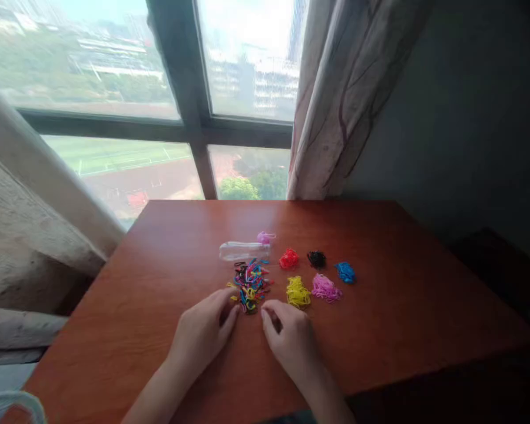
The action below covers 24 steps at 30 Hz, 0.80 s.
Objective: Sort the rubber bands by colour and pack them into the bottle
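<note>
A mixed pile of small coloured rubber bands (249,282) lies before me on the table. My left hand (205,324) rests at its left edge, fingers curved, thumb and forefinger tips slightly apart and touching or close to the bands. At the lower right of the pile, my right hand (289,330) has thumb and forefinger pinched together; whether a band is between them is too small to see. Sorted by colour to the right are yellow bands (297,292), pink bands (326,288), red bands (288,258), black bands (317,259) and blue bands (345,272).
Behind the mixed pile a clear plastic tube (244,251) lies on its side, with a pink cap (265,237) by its right end. The brown wooden table (406,306) meets a window (247,129) at the back, with curtains (335,106) beside it.
</note>
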{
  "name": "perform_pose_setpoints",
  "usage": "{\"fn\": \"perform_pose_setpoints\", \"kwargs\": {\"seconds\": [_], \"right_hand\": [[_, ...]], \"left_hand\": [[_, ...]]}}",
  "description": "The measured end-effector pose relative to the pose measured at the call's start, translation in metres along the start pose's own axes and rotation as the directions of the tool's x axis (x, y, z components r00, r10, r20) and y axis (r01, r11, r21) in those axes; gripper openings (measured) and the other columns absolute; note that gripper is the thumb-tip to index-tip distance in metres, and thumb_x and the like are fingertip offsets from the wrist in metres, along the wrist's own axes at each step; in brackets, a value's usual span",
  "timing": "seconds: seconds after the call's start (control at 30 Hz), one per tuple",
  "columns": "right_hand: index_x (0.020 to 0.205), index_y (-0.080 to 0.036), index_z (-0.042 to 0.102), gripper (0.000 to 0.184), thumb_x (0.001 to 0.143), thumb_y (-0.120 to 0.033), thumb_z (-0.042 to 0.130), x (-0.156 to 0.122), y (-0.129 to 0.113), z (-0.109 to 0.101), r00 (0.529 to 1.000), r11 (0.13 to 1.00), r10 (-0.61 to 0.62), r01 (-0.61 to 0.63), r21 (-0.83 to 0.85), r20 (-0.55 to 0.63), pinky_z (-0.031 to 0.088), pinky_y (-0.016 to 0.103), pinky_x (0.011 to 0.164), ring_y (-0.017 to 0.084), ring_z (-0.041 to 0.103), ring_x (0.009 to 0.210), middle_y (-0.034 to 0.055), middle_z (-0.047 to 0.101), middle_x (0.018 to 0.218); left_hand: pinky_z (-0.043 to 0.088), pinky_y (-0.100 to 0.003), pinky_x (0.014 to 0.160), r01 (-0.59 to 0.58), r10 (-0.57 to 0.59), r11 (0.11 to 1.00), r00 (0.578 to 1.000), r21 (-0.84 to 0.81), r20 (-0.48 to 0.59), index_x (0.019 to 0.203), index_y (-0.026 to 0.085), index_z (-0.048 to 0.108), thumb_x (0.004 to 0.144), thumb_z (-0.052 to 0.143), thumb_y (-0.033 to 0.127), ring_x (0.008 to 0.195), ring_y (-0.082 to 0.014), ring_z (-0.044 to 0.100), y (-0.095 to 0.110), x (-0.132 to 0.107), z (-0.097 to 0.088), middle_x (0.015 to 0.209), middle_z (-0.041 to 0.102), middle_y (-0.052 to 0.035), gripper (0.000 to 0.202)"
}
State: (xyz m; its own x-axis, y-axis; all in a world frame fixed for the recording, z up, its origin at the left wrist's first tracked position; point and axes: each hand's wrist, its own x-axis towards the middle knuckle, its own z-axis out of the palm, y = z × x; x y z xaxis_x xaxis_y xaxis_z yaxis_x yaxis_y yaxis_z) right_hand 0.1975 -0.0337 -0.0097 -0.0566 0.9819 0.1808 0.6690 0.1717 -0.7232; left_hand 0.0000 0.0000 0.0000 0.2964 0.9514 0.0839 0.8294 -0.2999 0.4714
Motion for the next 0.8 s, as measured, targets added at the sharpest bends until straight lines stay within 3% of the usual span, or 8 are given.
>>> {"fn": "perform_pose_setpoints", "kwargs": {"seconds": [0.37, 0.8], "right_hand": [[0.085, -0.022, 0.064, 0.014, 0.090, -0.015, 0.053, 0.0030, -0.0012, 0.0033, 0.999, 0.996, -0.045, 0.045, -0.079, 0.005, 0.032, 0.025, 0.065, 0.015, 0.061, 0.071, -0.0010, 0.068, 0.077], [0.087, -0.023, 0.064, 0.014, 0.089, -0.014, 0.053, 0.0033, -0.0003, 0.0057, 0.999, 0.994, -0.050, 0.051, -0.092, 0.003, 0.033, 0.024, 0.066, 0.016, 0.062, 0.074, -0.0005, 0.069, 0.078]], "left_hand": [[0.044, -0.025, 0.067, -0.032, 0.029, 0.999, 0.998, 0.040, 0.064, 0.095, 0.026, 0.064, 0.094, 0.048, 0.030, 0.082, -0.0170, 0.067, 0.0008, 0.0058, -0.0027, 0.092, 0.070, 0.0013, 0.017], [0.046, -0.023, 0.069, -0.075, 0.075, 0.996, 0.997, -0.050, -0.010, 0.099, 0.026, 0.064, 0.094, 0.048, 0.030, 0.079, -0.0145, 0.066, -0.0033, 0.0037, -0.0004, 0.091, 0.069, 0.0013, 0.017]]}}
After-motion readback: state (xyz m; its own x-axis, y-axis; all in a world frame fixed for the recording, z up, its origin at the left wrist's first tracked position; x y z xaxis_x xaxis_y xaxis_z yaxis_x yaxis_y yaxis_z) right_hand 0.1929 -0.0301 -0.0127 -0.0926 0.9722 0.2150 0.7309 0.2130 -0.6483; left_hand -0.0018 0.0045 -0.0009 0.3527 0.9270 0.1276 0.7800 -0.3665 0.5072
